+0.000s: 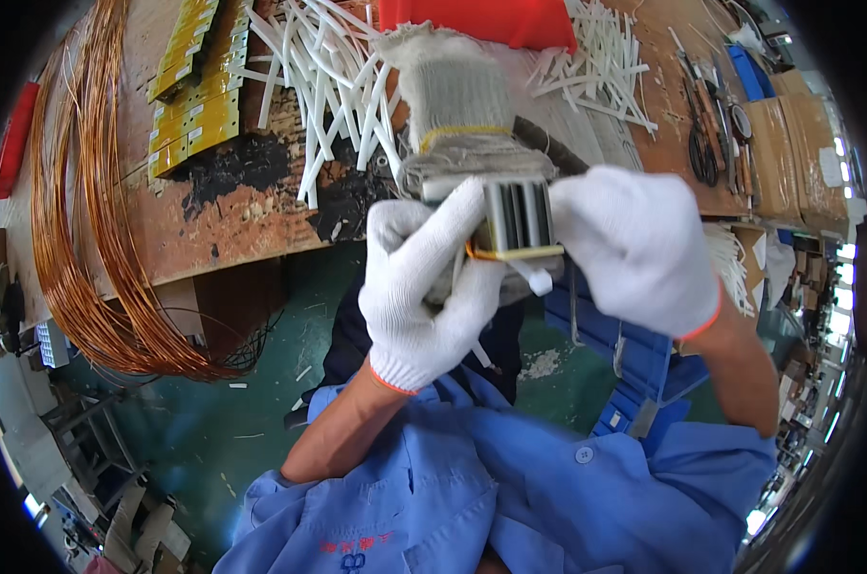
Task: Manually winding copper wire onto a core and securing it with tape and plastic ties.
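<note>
Matt cloth gloves [414, 311], glossy metal wire [118, 316]

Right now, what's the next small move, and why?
Probably steady the ribbed block with the left hand and check the white piece with the right hand: it juts below the block's lower edge, and the gloved hands are at the block's two sides.

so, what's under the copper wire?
Brown tabletop shows between the two bundles of copper wire, which hang past the table's edge. Anything directly beneath the wire is covered.

The right grip [634, 244] looks blurred, and the top edge cuts off the copper wire [99, 105].
</note>
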Motion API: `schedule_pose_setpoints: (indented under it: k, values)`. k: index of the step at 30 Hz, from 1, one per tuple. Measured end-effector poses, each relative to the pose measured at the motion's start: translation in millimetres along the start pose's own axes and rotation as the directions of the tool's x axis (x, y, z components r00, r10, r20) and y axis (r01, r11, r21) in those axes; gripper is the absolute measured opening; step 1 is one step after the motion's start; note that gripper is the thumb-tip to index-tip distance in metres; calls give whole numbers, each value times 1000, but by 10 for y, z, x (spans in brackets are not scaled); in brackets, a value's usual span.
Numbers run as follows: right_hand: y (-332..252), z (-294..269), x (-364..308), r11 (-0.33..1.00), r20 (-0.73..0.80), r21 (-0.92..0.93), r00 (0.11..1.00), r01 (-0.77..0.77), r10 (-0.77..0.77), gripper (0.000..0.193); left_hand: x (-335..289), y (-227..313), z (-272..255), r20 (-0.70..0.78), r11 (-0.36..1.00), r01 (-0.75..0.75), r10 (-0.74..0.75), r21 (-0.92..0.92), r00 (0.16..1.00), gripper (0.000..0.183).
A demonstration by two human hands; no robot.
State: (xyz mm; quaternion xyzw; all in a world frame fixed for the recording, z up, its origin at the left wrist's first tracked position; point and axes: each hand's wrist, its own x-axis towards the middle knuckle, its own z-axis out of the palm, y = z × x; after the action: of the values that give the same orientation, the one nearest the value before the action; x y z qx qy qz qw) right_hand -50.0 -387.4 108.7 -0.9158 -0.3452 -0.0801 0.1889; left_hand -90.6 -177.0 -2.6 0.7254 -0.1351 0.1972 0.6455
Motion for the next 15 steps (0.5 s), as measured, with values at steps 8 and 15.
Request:
schedule_pose_setpoints:
  k: [8, 15]
  values:
    - [-1001, -166, -249, 850, 303, -503, 953, 155, 6, 14, 33, -33, 29, 9, 994, -93, 92, 51, 996, 51]
    - [-800, -301, 1201, 952, 575, -160, 808, 262, -126, 26, -229, -80, 36, 111, 991, 133, -135, 24, 985, 74]
